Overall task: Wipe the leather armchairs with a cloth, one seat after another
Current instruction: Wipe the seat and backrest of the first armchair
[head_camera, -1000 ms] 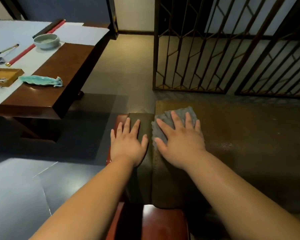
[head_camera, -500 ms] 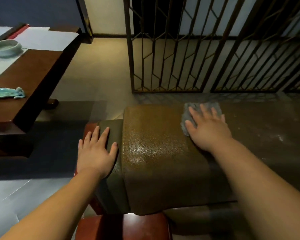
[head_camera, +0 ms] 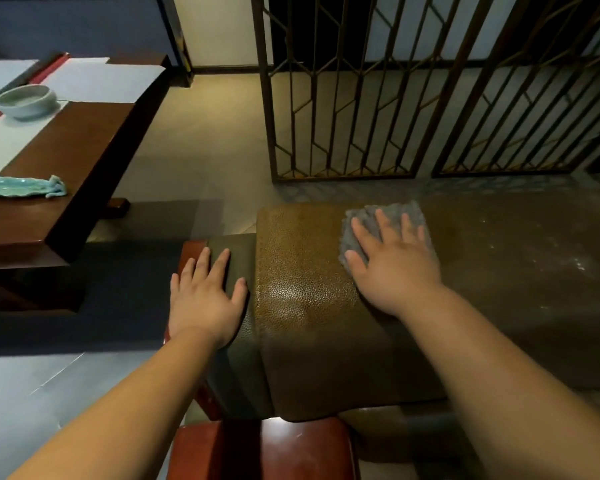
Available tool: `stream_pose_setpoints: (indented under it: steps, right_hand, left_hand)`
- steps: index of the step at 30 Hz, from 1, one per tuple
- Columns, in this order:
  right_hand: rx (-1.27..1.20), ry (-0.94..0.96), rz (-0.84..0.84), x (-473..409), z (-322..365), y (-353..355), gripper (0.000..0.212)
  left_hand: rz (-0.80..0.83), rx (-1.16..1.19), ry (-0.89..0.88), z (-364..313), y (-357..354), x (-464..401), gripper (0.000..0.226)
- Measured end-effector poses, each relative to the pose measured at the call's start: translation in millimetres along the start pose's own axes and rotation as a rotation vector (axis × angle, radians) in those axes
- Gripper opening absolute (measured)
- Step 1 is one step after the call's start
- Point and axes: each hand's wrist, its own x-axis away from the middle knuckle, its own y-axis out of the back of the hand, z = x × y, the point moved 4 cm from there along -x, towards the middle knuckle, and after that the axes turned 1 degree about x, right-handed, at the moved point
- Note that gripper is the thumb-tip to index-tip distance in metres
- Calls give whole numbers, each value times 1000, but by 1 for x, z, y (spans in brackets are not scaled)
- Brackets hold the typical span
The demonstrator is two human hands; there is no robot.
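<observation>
A brown leather armchair (head_camera: pixel 302 306) fills the lower middle, its broad top surface running off to the right. My right hand (head_camera: pixel 395 268) lies flat, fingers straight and spread, pressing a grey cloth (head_camera: pixel 388 214) onto that leather surface. The cloth shows beyond my fingertips and at my thumb side. My left hand (head_camera: pixel 205 299) rests flat on the darker leather armrest (head_camera: pixel 236 247) at the chair's left edge, holding nothing. White dusty specks mark the leather further right (head_camera: pixel 551 258).
A dark wooden table (head_camera: pixel 66 188) stands at the left with a pale bowl (head_camera: pixel 26 100), white paper and a turquoise dish (head_camera: pixel 18 187). A metal lattice screen (head_camera: pixel 361 98) stands just behind the chair. A reddish wooden frame part (head_camera: pixel 260 448) sits below.
My right hand slid the cloth rightward along the leather from the armrest seam, then came slightly back left. The view panned right then back. My left hand stayed on the armrest.
</observation>
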Motion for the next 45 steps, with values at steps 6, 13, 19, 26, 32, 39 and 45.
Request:
stream_pose_setpoints:
  steps: [6,13,19,26,32,39,45]
  right_hand:
    - [-22,375,-38,52,78,-12,58]
    - [-72,17,-7,33,-67,10,61]
    - [-73,-55,30,48,-40,12,58]
    - [-16,137,10,35,-86,15,70]
    - [-33,-43,58,-19,-81,18,71]
    - [-81,174,26,-58,-99,21,63]
    - [-38,55,36,-62,-93,22,64]
  left_hand:
    - [-3,29,-1,0,1,2,72]
    - [82,273,31,-3,23,17,87]
    - [-78,316,-311,-168,76,7,57]
    - [-72,78,-300,-206,25,8,70]
    - [-115,29,-303,-205,15,2,71]
    - [-126,4,-301,-204,9,-1,73]
    - [-142,-8,-294,-205,7,-2,73]
